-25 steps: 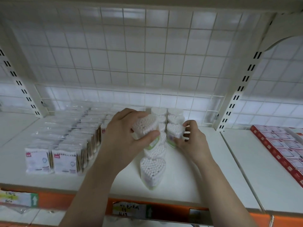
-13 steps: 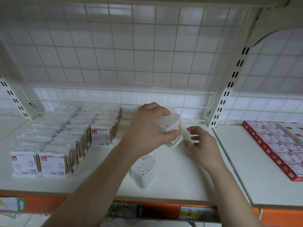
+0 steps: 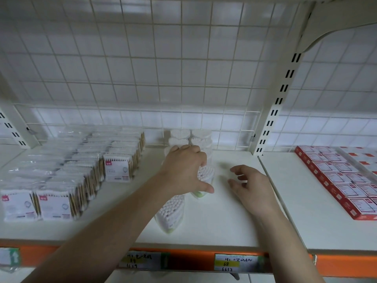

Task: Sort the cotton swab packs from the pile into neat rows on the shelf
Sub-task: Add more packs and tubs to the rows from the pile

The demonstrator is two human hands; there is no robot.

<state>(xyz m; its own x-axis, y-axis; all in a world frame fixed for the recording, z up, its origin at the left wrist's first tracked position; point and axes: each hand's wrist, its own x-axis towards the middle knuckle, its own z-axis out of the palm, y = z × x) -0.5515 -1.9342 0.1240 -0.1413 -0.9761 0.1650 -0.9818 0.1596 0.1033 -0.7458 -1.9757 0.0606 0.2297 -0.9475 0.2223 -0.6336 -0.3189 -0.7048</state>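
Left hand point(image 3: 183, 170) clamps a heart-shaped swab pack point(image 3: 206, 174), right hand point(image 3: 252, 190) free beside it!

Far left, bagged swab packs point(image 3: 116, 169) stand in rows on the white shelf point(image 3: 224, 225). Centre now: thumb across the pack's front, fingers over its top, the pack upright ahead of the heart packs at the back point(image 3: 201, 135), with a lone heart pack point(image 3: 171, 209) nearer the shelf edge. Just right, the free hand hovers, fingers loosely curled, holding nothing. Red boxes point(image 3: 336, 180) lie far right.

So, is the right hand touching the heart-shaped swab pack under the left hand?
Apart. The head view shows a strip of bare white shelf between the right hand and the heart-shaped swab pack that the left hand grips.
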